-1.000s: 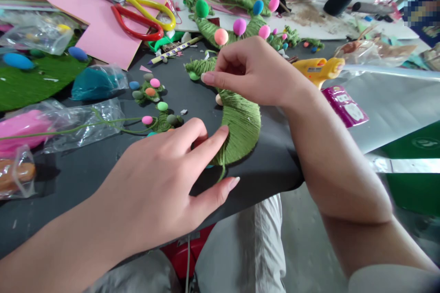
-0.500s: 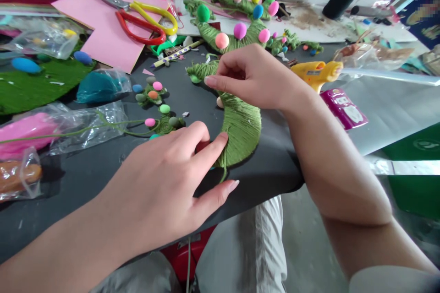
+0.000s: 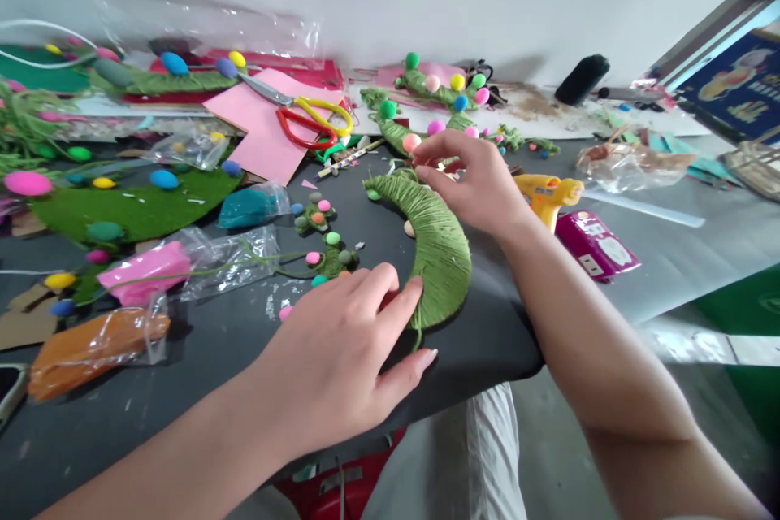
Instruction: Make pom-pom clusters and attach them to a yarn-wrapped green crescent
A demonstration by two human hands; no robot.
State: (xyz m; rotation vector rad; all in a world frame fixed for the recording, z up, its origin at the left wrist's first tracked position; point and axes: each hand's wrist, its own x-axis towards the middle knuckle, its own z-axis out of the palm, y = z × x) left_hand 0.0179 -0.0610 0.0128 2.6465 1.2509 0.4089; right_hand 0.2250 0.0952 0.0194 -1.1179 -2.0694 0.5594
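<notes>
A crescent wrapped in green yarn (image 3: 444, 260) lies on the dark table, a loose yarn end hanging at its near tip. My left hand (image 3: 347, 349) rests on its near inner edge with one fingertip, thumb spread away, holding nothing. At its far end is my right hand (image 3: 472, 179), thumb and index finger curled close together beside the yarn; whatever they pinch, if anything, is hidden. A pale pompom (image 3: 409, 228) and a green pompom (image 3: 374, 195) sit along the crescent's inner side. Behind my right hand, more green wrapped shapes carry coloured pompoms, including a purple one (image 3: 435, 127).
Scissors (image 3: 310, 122) lie on pink paper (image 3: 268, 150) at the back. A yellow glue gun (image 3: 548, 193) and a purple packet (image 3: 594, 244) are at right. To the left lie bagged orange material (image 3: 97, 349), bagged pink material (image 3: 146, 270) and a green felt piece (image 3: 140, 207).
The view has tilted up, showing more wall and table. My right hand has shifted from above the crescent's upper part to its far outer side, uncovering it. My left hand keeps its place on the crescent.
</notes>
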